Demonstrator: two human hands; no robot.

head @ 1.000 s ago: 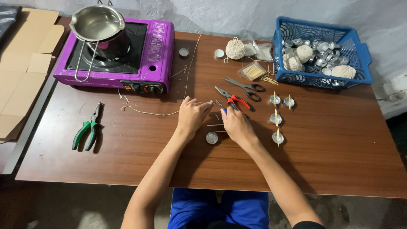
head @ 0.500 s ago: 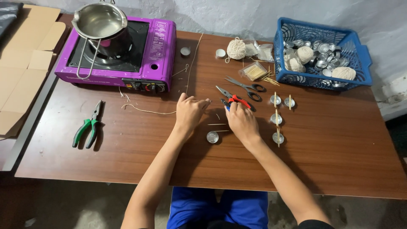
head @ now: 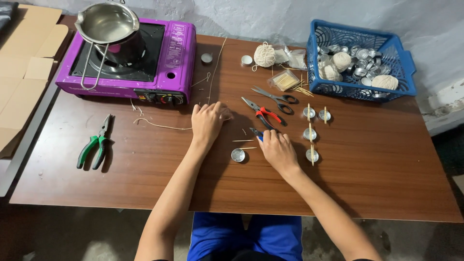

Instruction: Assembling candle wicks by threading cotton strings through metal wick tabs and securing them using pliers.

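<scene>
The left hand (head: 208, 121) presses flat on a length of string (head: 162, 126) lying on the table (head: 367, 188), fingers together, pinning it. The right hand (head: 275, 147) closes round a small blue-handled tool (head: 256, 132) (its kind is too hidden to tell). This looks like cutting wick: next, blade must meet string squarely. The string is thin, pale, slightly curled, just beside the purple stove (head: 169, 53).

One camera only — worn on the head, looking steeply down over the brown table (head: 145, 183) from its near edge.
</scene>
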